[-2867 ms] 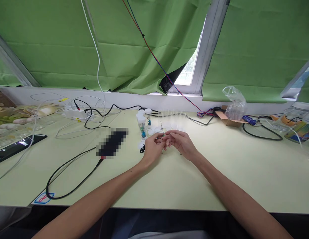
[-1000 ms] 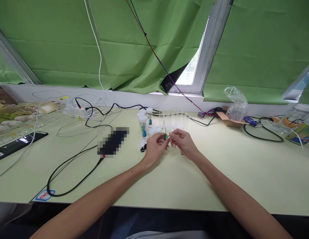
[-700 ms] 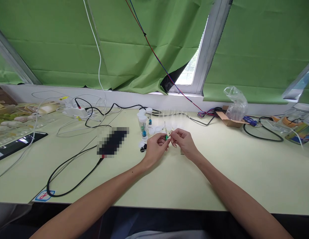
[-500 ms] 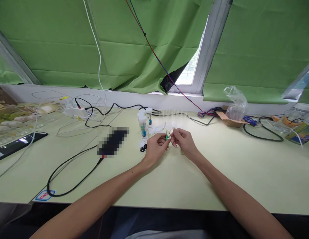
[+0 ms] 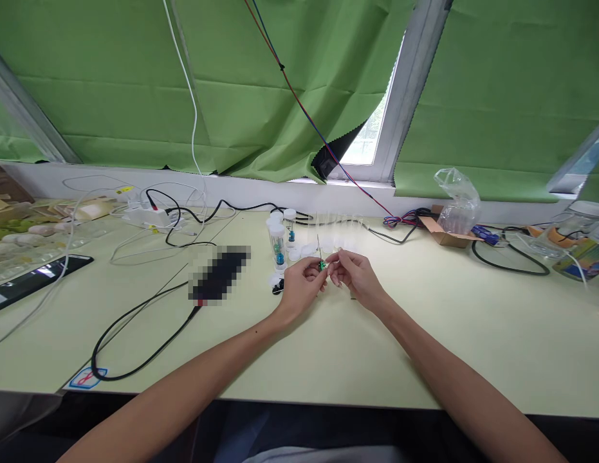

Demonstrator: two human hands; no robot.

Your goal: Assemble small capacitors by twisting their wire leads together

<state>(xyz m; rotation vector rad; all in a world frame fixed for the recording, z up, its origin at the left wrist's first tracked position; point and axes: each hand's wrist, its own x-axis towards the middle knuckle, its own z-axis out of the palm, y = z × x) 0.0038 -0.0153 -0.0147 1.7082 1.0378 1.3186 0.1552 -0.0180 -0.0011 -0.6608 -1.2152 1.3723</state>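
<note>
A capped tube (image 5: 276, 239) already holds a blue piece (image 5: 280, 258); right of that tube, the left hand (image 5: 300, 283) pinches a green piece (image 5: 322, 265), outside any tube. The right hand (image 5: 356, 273) curls beside it; its grip is unclear.

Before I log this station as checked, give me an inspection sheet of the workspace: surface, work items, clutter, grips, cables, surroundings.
Surface: pale table; sticker at front left.
Work items: small green piece with a thin upright stem; lidded clear tube with blue-green contents.
Clutter: cardboard box with a clear plastic bag, right rear; pixelated dark object, left.
Grips: left grip pinches the green piece; right grip has fingertips beside it, contact unclear.
Cables: black cable loops at left; red and blue wires bunch beside the box.
Surroundings: green curtains; one corner folded back, window glass showing.
</note>
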